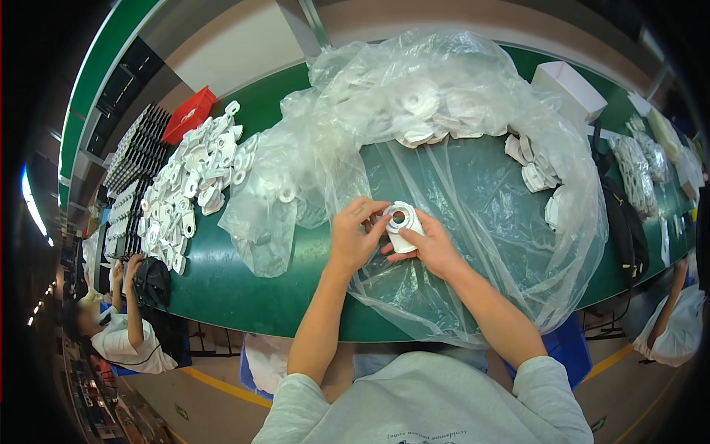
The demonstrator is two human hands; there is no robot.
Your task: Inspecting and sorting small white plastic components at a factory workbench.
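Note:
A white plastic part (400,243) with a round ring and a hole at one end is held between my two hands, above a clear plastic bag spread on the green table. My right hand (436,248) grips its lower body, thumb on top and fingers beneath. On the other side my left hand (356,233) pinches the ring's edge with thumb and fingertips. Farther back, several similar white parts (419,100) lie in and under the crumpled clear bag (333,137). More loose ones (534,166) sit inside the bag's right side.
A large pile of white parts (194,174) covers the table's left, beside a red bin (189,115) and stacked black trays (133,159). A white box (569,89) stands back right, near a black bag (625,226). Other people sit at both ends (137,337).

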